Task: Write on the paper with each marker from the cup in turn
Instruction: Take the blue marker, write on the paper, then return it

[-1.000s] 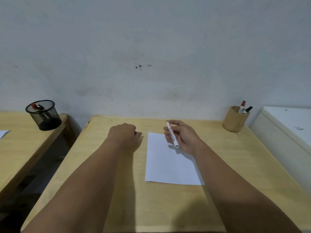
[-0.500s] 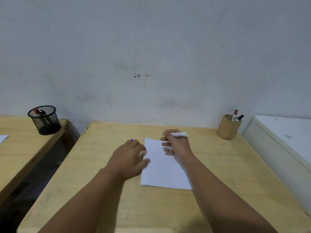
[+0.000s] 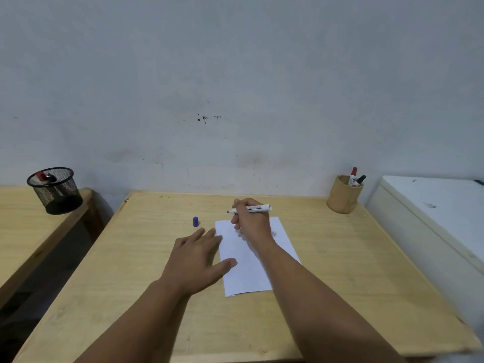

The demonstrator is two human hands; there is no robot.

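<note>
A white sheet of paper (image 3: 251, 268) lies in the middle of the wooden desk (image 3: 340, 271). My right hand (image 3: 252, 221) holds an uncapped white marker (image 3: 258, 208) level above the paper's far edge, tip pointing left. My left hand (image 3: 196, 255) rests flat with fingers spread, thumb on the paper's left edge. The marker's blue cap (image 3: 195, 221) stands on the desk just beyond my left fingers. A round wooden cup (image 3: 343, 197) at the desk's far right corner holds a red-capped marker (image 3: 353, 175) and a black-capped marker (image 3: 361, 179).
A black mesh pen holder (image 3: 56, 191) with a red and a black item stands on a second wooden desk (image 3: 31, 231) to the left, across a dark gap. A white cabinet (image 3: 440, 218) borders the desk's right side. A grey wall rises behind.
My left hand let go of the blue cap, which now stands on the desk, and moved back to lie flat at the paper's edge. My right hand turned the marker level.
</note>
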